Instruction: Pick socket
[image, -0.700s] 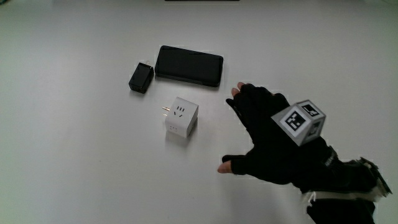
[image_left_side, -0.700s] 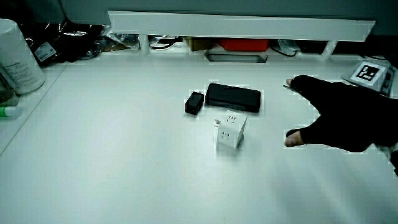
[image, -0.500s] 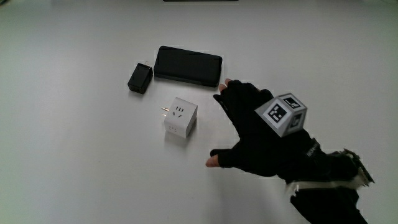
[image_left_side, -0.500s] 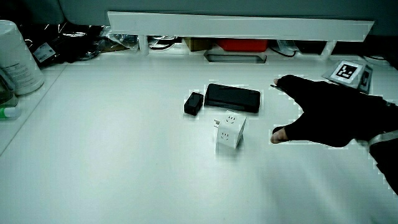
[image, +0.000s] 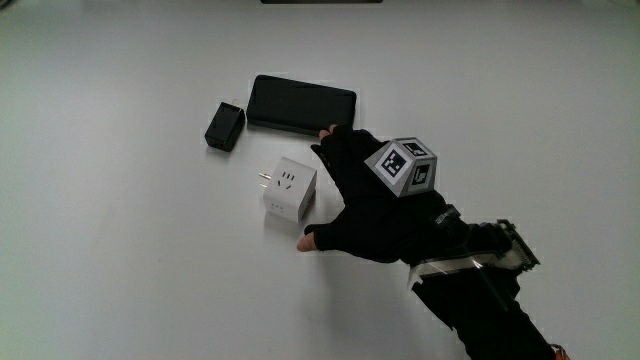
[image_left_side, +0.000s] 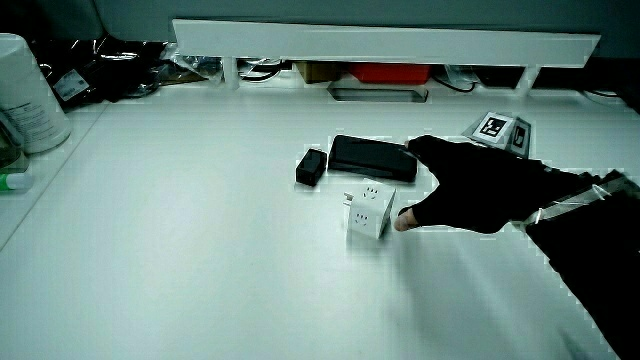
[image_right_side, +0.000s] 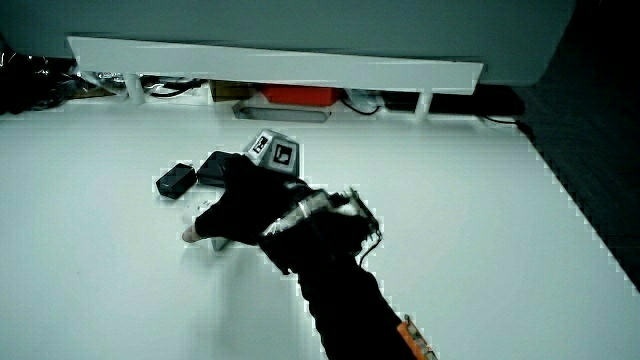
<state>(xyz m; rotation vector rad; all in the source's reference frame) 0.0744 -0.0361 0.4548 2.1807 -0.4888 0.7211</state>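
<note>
The socket (image: 290, 188) is a white cube with a plug sticking out of one side; it stands on the white table nearer to the person than the black flat device. The gloved hand (image: 328, 192) hovers right beside it, fingers spread and holding nothing. Its thumb tip (image: 310, 243) lies at the socket's near corner and its fingers reach over the corner of the black device. In a side view the socket (image_left_side: 369, 210) sits just off the hand (image_left_side: 410, 185). From the opposite angle, in a side view, the hand (image_right_side: 212, 205) covers the socket almost fully.
A black flat device (image: 302, 104) and a small black adapter (image: 226, 125) lie side by side, farther from the person than the socket. A white bottle (image_left_side: 25, 90) stands at the table's edge. The low partition (image_left_side: 380, 40) has cables and a red item under it.
The hand has moved across the table toward the socket, from well apart to right beside it, still spread. The socket, device and adapter have not moved.
</note>
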